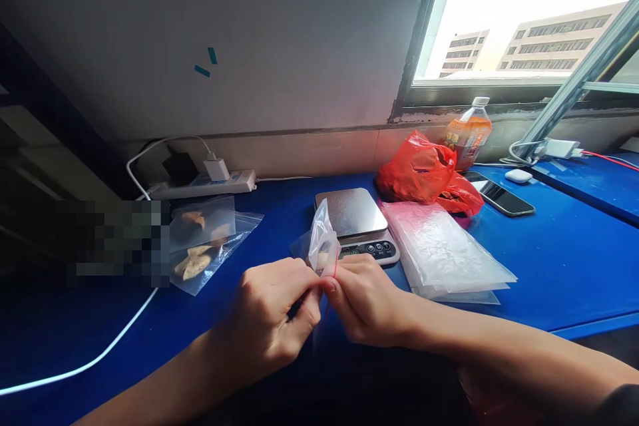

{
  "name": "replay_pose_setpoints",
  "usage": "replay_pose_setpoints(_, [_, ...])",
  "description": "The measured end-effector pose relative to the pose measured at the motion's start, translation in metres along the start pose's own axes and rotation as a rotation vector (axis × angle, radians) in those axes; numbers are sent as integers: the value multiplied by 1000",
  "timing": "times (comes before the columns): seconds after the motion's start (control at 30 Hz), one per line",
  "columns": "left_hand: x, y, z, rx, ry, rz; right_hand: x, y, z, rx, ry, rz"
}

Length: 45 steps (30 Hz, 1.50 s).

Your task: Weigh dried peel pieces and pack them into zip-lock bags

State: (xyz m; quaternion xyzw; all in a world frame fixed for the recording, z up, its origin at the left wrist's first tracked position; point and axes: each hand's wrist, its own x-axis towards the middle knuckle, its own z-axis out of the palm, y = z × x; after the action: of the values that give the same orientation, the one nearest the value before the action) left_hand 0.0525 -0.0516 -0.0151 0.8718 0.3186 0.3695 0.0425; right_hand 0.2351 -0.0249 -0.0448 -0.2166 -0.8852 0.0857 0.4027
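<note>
Both hands meet on a clear zip-lock bag (322, 239) with a red seal line, held up in front of a digital kitchen scale (352, 213). My left hand (279, 309) pinches the bag's edge from the left. My right hand (367, 299) is closed on it from the right, thumb by the red line. Part of the bag is hidden behind my fingers, and I cannot tell whether anything is inside. Nothing lies on the scale's metal plate. To the right of the scale is a stack of flat clear plastic bags (444, 246).
At left lie filled zip-lock bags with pale brown dried pieces (194, 263). Behind are a power strip (234, 181) and white cable (107, 349). A red plastic bag (417, 170), drink bottle (469, 133), phone (504, 196) and white case (518, 176) stand at the back right.
</note>
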Motion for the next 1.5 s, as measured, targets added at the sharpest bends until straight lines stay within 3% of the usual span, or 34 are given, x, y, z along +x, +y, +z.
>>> replay_pose_setpoints(0.17, [-1, -1, -10, 157, 101, -29, 5, 9, 1, -173, 202, 67])
replay_pose_setpoints(0.27, [0, 1, -12, 227, 118, 45, 8, 11, 1, -284, 376, 100])
replay_pose_setpoints(0.4, [1, 7, -4, 215, 103, 142, 6, 1, -1, -333, 483, -12])
replay_pose_setpoints(0.47, [1, 7, -1, 219, 97, 133, 4, -5, -3, -396, 451, -62])
replay_pose_setpoints(0.6, [2, 5, 0, 265, 111, 114, -1, -11, -3, -476, 325, 20])
replay_pose_setpoints(0.8, [5, 0, -10, 291, 61, 163, -10, -10, -6, -450, -35, 85])
replay_pose_setpoints(0.93, [2, -4, -19, 356, -20, 197, -9, -12, -14, -274, -78, 110])
replay_pose_setpoints(1.03, [0, -5, -19, 389, -155, 210, -4, -16, -20, -99, 11, 150])
replay_pose_setpoints(1.1, [1, -7, -19, 337, -150, 182, -2, -18, -24, 36, 67, 199])
replay_pose_setpoints(1.17, [4, -10, -25, 187, -53, 86, -1, -19, -28, 172, 128, 227])
replay_pose_setpoints(1.27, [14, -18, -41, -195, 239, -136, -2, -20, -29, 350, 207, 351])
replay_pose_setpoints(1.4, [35, -23, -50, -654, 628, -304, -1, -27, -18, 781, -15, 764])
replay_pose_setpoints(1.5, [48, -20, -36, -778, 623, -279, 5, -36, -10, 1268, -86, 839])
